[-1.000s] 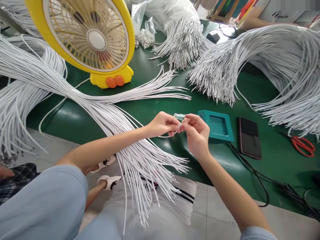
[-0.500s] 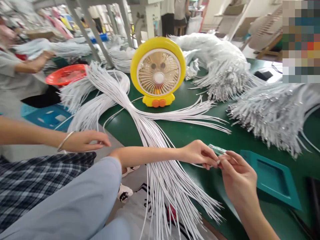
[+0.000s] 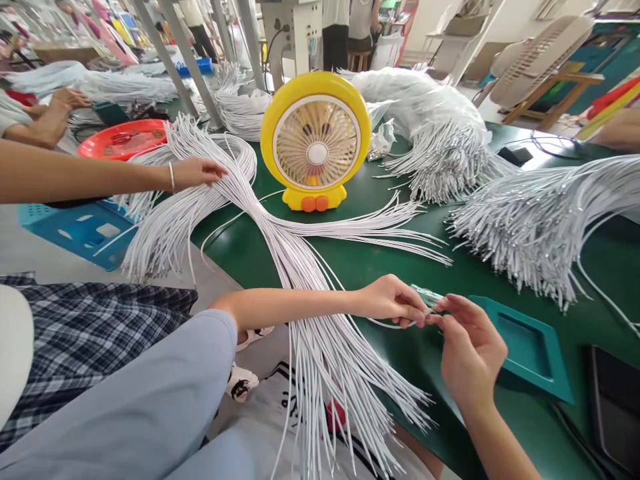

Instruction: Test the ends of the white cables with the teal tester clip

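Note:
My left hand (image 3: 393,300) pinches a thin white cable (image 3: 383,325) near its end, over the green table. Close against it, the thumb and fingers of my right hand (image 3: 473,350) are closed at the cable's tip; the small part between the fingertips is partly hidden. Just behind my fingers lies a small shiny, clear-greenish piece (image 3: 425,293). Under my left forearm a long bundle of white cables (image 3: 300,267) spreads across the table and hangs over its edge. To the right of my right hand sits a teal tray (image 3: 533,347).
A yellow fan (image 3: 316,143) stands behind the bundle. Piles of silver-tipped cables (image 3: 530,233) lie right. A phone-like dark device (image 3: 617,400) rests at the right edge. At left, a co-worker's hand (image 3: 197,175) reaches over cables, near a red tray (image 3: 123,139) and blue basket (image 3: 83,230).
The co-worker's braceleted arm at the left has risen and now reaches over the cables. My hands remain together at the cable end, fingers shifted slightly. The view has moved a little.

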Motion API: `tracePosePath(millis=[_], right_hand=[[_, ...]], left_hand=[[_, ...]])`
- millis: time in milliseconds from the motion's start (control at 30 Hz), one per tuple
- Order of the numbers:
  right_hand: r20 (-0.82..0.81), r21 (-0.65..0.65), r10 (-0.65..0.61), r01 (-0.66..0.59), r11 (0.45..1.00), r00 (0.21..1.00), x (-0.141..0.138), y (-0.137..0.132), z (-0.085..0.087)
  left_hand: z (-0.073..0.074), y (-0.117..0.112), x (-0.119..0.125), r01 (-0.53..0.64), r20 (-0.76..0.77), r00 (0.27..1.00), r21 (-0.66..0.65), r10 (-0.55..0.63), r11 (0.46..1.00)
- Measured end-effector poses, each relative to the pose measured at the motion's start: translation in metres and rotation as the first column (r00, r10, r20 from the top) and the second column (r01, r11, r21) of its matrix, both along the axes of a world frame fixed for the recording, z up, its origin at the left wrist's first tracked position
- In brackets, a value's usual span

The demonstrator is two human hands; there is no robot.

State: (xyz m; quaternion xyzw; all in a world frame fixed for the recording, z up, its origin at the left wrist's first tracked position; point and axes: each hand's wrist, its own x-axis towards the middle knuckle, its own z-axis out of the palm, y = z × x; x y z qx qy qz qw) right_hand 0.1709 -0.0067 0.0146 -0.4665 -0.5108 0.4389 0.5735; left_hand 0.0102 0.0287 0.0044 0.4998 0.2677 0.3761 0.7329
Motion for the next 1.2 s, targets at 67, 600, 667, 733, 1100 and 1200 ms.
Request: tracePosePath(millis=[67, 600, 667, 733, 1100, 1200], right_hand=[[0.042, 0.005, 0.002, -0.002, 1.000, 0.999, 0.001, 0.000, 0.000], [0.037, 0.081, 0.068, -0.071, 0.994, 0.997, 0.005, -0.001, -0.004], [0.108, 0.106, 0.071, -0.083, 0.991, 0.992, 0.004, -0.003, -0.002], [0.168, 0.100, 0.086, -0.104, 0.990, 0.982, 0.003, -0.004, 0.000], [0.179, 0.167, 0.114, -0.145, 0.975, 0.977, 0.003, -0.005, -0.002], [0.178, 0.181, 0.107, -0.140, 0.973, 0.978, 0.003, -0.005, -0.003]], left_hand=[[0.001, -0.001, 0.000, 0.000, 0.002, 1.000, 0.006, 0.000, 1.000], [0.005, -0.003, -0.003, -0.061, 0.020, 0.998, -0.052, 0.062, 0.997], [0.007, -0.004, -0.003, -0.058, 0.019, 0.998, -0.060, 0.059, 0.997], [0.007, -0.005, -0.003, -0.050, 0.007, 0.999, -0.053, 0.051, 0.997], [0.009, -0.008, -0.003, 0.002, 0.003, 1.000, -0.065, -0.002, 0.998], [0.008, -0.008, -0.003, -0.001, 0.020, 1.000, -0.073, 0.003, 0.997]])
